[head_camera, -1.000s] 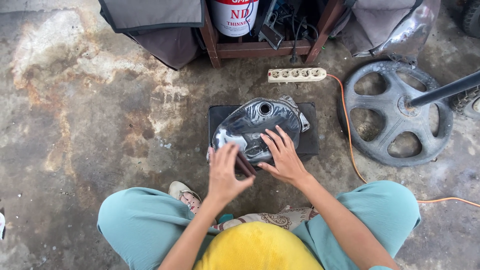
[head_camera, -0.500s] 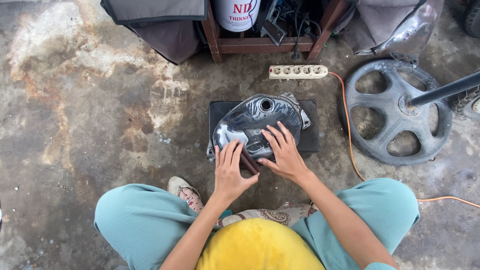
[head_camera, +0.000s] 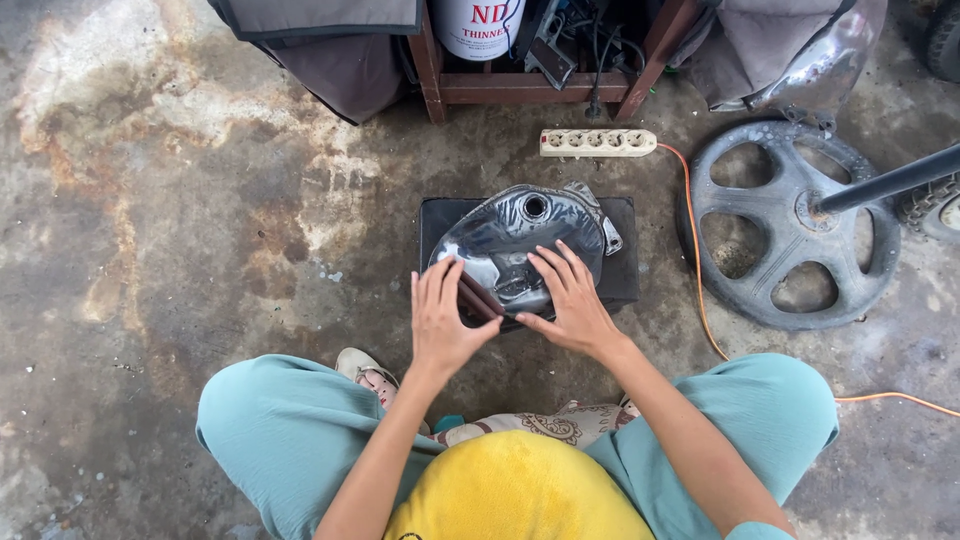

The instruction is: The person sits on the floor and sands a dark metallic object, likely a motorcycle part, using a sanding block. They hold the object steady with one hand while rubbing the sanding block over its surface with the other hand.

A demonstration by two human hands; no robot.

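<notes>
Nearest the camera, a yellow top and teal trousers (head_camera: 290, 430) frame two bare forearms reaching forward. The left hand (head_camera: 443, 320) has its fingers straight and together, thumb pinching a small dark reddish-brown sanding pad (head_camera: 480, 298) against the near edge of a fuel tank (head_camera: 520, 240). The right hand (head_camera: 570, 300) lies open, fingers spread flat on the tank's surface, gripping nothing. The tank is glossy grey metal, rounded, with a round filler hole on top, and rests on a black block (head_camera: 622, 270) on the stained concrete floor (head_camera: 180, 250). Beyond lie a cream power strip (head_camera: 598, 142), an orange cable (head_camera: 700, 290) and a dull grey spoked wheel (head_camera: 790, 225).
</notes>
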